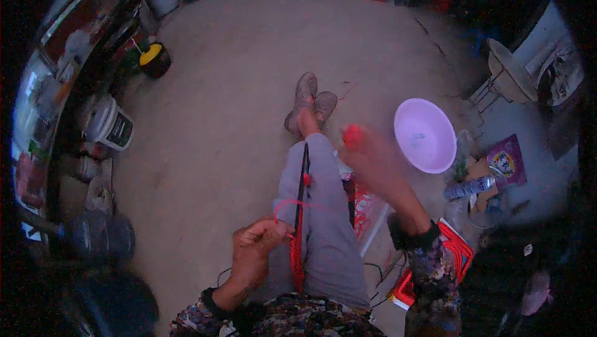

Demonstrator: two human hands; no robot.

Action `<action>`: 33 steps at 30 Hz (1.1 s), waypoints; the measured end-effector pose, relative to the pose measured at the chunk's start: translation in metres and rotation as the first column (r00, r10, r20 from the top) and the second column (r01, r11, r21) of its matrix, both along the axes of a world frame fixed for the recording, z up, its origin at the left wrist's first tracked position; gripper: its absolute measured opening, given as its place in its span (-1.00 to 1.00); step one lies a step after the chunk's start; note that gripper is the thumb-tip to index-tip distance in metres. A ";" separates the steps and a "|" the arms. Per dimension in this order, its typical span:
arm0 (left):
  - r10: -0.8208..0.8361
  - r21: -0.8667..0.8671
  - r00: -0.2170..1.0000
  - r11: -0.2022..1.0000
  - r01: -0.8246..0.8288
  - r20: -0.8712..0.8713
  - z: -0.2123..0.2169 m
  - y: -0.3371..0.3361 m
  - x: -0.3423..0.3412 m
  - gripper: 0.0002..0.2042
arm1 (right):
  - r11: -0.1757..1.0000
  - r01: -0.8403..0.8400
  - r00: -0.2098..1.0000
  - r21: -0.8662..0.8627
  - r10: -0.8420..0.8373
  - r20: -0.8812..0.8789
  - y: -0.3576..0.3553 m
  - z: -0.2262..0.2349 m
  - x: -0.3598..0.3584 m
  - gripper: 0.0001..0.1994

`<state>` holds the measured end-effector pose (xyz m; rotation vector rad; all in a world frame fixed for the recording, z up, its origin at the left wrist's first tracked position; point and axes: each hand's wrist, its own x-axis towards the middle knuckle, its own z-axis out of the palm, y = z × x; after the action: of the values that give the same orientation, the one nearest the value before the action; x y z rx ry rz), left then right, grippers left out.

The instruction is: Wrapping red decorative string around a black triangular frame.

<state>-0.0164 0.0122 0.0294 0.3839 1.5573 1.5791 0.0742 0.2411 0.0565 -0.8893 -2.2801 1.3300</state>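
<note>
My left hand (252, 250) is closed, thumb against fingers, pinching a thin red cord (287, 203) that loops up and off to the right. It is beside a narrow woven red band (297, 256) lying lengthwise over my grey trouser legs. Toward my ankles the band continues as a black strap (303, 181), with a small red piece (306, 180) on it. Out to the right, my right hand (372, 160) is raised and smeared by motion. A small red bundle (353, 137) shows at its fingertips, apparently gripped; its detail is too blurred to make out.
At right stand a lilac basin (425, 136), a spray can (471, 188) and a purple packet (507, 160). Red coiled material (457, 253) lies by my right forearm. At left are a white bucket (111, 124) and a black-and-yellow pail (154, 60). My crossed shoes (306, 91) rest on concrete.
</note>
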 end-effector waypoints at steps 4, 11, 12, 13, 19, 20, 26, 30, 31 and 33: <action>-0.021 -0.052 0.998 0.998 0.024 0.054 0.007 0.004 -0.004 -0.86 | 0.994 0.064 0.997 -0.090 -0.059 0.049 -0.004 -0.026 0.040 -0.62; 0.065 0.034 0.969 0.997 -0.076 0.239 -0.002 -0.002 0.003 -0.86 | 0.902 -0.094 0.993 -0.421 0.112 0.020 -0.048 -0.032 0.080 -0.65; 0.062 0.043 0.968 0.996 -0.074 0.244 -0.002 -0.001 0.002 -0.86 | 0.901 -0.134 0.987 -0.412 0.157 0.021 -0.053 -0.030 0.080 -0.65; 0.058 0.052 0.967 0.996 -0.074 0.249 -0.002 0.000 0.002 -0.86 | 0.898 -0.175 0.979 -0.403 0.201 0.024 -0.058 -0.028 0.079 -0.65; 0.079 0.081 0.971 0.992 -0.099 0.224 0.002 0.001 0.002 -0.86 | 0.851 -0.450 0.890 -0.269 0.451 -0.064 -0.090 -0.045 0.075 -0.72; 0.090 0.070 0.971 0.992 -0.108 0.220 0.003 0.001 0.002 -0.86 | 0.831 -0.474 0.874 -0.291 0.485 -0.036 -0.094 -0.041 0.072 -0.72; -0.001 -0.074 0.965 0.997 0.021 0.261 0.010 0.009 -0.001 -0.88 | 0.879 -0.455 0.841 -0.145 0.477 0.255 -0.100 -0.023 0.063 -0.72; -0.038 -0.009 0.979 0.999 0.041 0.198 0.016 0.015 -0.006 -0.90 | 0.912 -0.402 0.860 -0.084 0.407 0.308 -0.097 -0.021 0.047 -0.68; -0.063 0.006 0.984 0.998 0.063 0.169 0.014 0.015 -0.009 -0.91 | 0.918 -0.389 0.875 -0.076 0.394 0.281 -0.097 -0.020 0.041 -0.67; -0.100 0.008 0.981 0.995 0.100 0.163 0.012 0.013 -0.016 -0.92 | 0.931 -0.357 0.897 -0.076 0.365 0.249 -0.098 -0.022 0.032 -0.65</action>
<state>-0.0326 0.0256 0.0417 0.3189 1.3920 1.4942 0.1062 0.1427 0.0343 -0.7039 -2.7418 1.4706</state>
